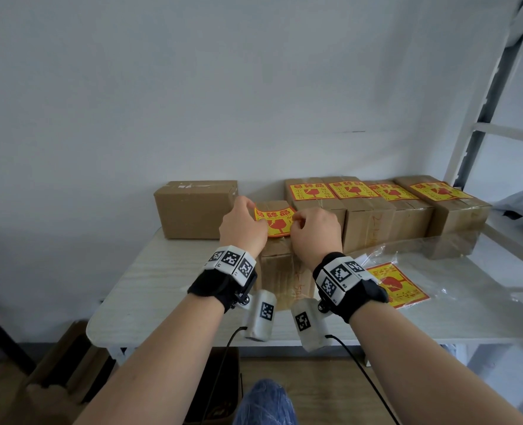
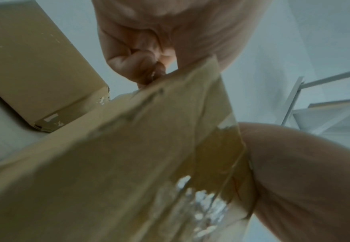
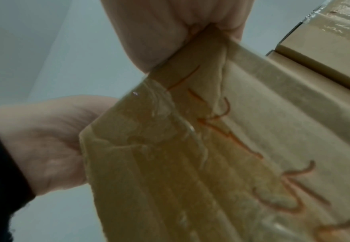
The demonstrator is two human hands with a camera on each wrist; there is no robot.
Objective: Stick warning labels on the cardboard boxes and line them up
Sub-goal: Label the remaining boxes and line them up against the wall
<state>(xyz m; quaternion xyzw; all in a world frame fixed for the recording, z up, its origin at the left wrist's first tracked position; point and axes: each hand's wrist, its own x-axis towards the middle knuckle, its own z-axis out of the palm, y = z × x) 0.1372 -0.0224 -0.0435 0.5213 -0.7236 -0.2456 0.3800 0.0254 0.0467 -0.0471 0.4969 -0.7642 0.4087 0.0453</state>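
In the head view both hands hold a yellow-and-red warning label [image 1: 275,221] over the top of a cardboard box [image 1: 280,273] at the table's middle. My left hand [image 1: 258,214] pinches the label's left edge and my right hand [image 1: 297,220] pinches its right edge. The label bows upward between them. In the left wrist view the curled fingers [image 2: 136,65] sit at the top edge of the box [image 2: 118,155]. The right wrist view shows my right hand's fingers [image 3: 165,36] on the box [image 3: 221,147], which bears orange handwriting. The label itself is hidden in both wrist views.
A plain unlabelled box [image 1: 192,210] stands at the back left of the white table [image 1: 150,289]. Several labelled boxes [image 1: 386,210] stand in a row at the back right. A clear bag with spare labels [image 1: 399,285] lies right of my right wrist. A white metal frame [image 1: 481,118] rises at the far right.
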